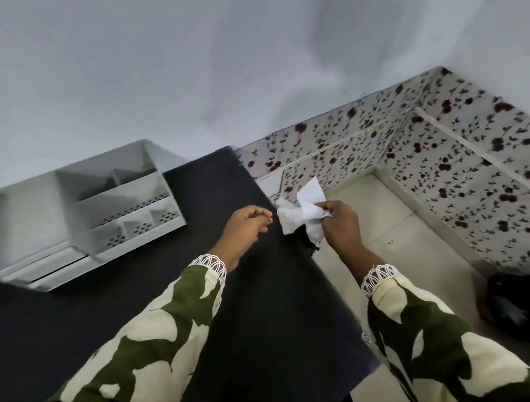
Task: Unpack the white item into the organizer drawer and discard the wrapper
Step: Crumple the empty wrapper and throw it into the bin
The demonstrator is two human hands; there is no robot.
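My right hand [340, 225] is shut on a crumpled white wrapper [300, 211], held in the air past the right edge of the black table [247, 308], above the floor. My left hand [246, 226] hovers over the table just left of the wrapper, fingers loosely curled and holding nothing. The white organizer [85, 208] stands at the table's back left, with open top compartments and drawers at its front. I cannot tell whether the drawers [48, 266] are fully shut. The white item itself is not visible.
A cream floor [389, 225] lies right of the table, bordered by flower-patterned tiles [468, 167]. A dark bin or bag [517, 305] sits on the floor at the far right. A pale wall [191, 67] rises behind the table.
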